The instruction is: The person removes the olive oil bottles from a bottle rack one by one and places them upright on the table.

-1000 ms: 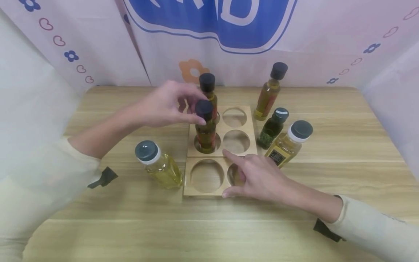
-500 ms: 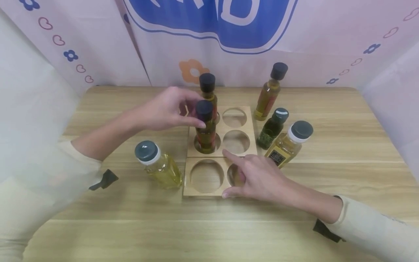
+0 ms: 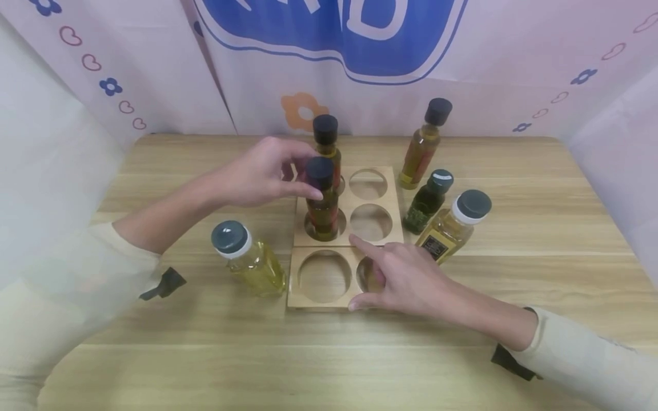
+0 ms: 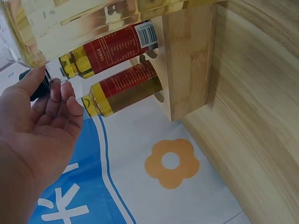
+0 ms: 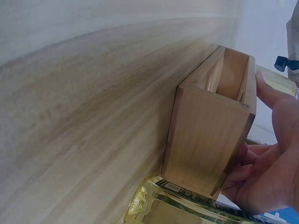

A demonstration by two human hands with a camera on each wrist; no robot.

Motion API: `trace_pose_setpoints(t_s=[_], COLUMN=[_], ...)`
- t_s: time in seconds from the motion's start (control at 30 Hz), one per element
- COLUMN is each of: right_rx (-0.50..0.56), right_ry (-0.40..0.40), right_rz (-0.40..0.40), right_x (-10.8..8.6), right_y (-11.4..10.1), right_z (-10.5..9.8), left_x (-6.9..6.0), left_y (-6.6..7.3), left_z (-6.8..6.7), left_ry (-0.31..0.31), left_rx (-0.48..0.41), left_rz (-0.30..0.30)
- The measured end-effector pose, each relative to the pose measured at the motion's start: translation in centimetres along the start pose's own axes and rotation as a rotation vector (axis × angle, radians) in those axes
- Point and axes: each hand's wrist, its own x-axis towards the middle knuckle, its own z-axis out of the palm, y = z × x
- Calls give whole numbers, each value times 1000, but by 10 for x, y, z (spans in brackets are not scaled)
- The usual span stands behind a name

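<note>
My left hand (image 3: 262,171) holds a small oil bottle (image 3: 323,214) near its black cap, thumb on one side and fingers on the other. This bottle stands in a left-hand hole of the wooden bottle rack (image 3: 346,246). A similar bottle (image 3: 329,137) stands in the hole behind it; both show red labels in the left wrist view. My right hand (image 3: 406,277) rests on the rack's front right part, index finger and thumb extended across the top. In the right wrist view, its other fingers bend by the rack's side (image 5: 205,135).
Left of the rack stands a clear oil bottle (image 3: 257,268) with a green cap. Along the right side are a tall black-capped bottle (image 3: 418,157), a small dark green bottle (image 3: 425,206) and a square yellow oil bottle (image 3: 447,231). A printed curtain (image 3: 247,91) hangs behind the table.
My left hand has dropped slightly beside the cap of the bottle it holds. The right hand, the rack and the other bottles stay where they were.
</note>
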Motion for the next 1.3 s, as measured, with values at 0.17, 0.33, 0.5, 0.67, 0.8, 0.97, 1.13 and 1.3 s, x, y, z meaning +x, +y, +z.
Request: trace_pose_setpoints(t_s=[0.17,0.33,0.5,0.67,0.8,0.97,1.13,1.3], right_rx=[-8,-7,3,1,-4,-1,-5,-3], right_ry=[3,1,4,3,-2,-6,-3,-3], right_rz=[6,7,-1,5,9,6,2,4], right_x=[0,0,0,0,0,0,0,0], right_y=[-1,-2,-2,-2,-1,-1,-1,-1], right_z=[0,0,0,0,0,0,0,0], left_x=[0,0,-1,0,0,1,2,1], left_y=[1,1,2,4,8,14,17,23], left_z=[1,3,5,4,2,1,-2,-5], left_ry=[9,15,37,103,170,271,329,367], left_rx=[-39,-107,-180,-263,-371,-514,-592,-594], left_rz=[-51,-93,-97,-101,-108,-78,-33,-17])
